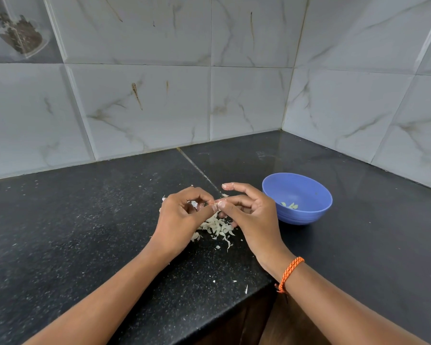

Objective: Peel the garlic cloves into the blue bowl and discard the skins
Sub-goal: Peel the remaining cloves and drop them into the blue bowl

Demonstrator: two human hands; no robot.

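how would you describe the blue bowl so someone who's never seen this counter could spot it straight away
Start at the black stone counter that runs into the corner of the grey marbled wall tiles. To the right of the person's right hand, which wears an orange wrist thread, sits the blue bowl. It is the only coloured vessel there, round and plastic-looking, holding a few pale peeled cloves, unlike the loose skin pile beneath the hands.

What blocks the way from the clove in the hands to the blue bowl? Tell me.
Nothing visible does. The clove is pinched between both hands; right of the right hand, the blue bowl stands open-topped on the counter.
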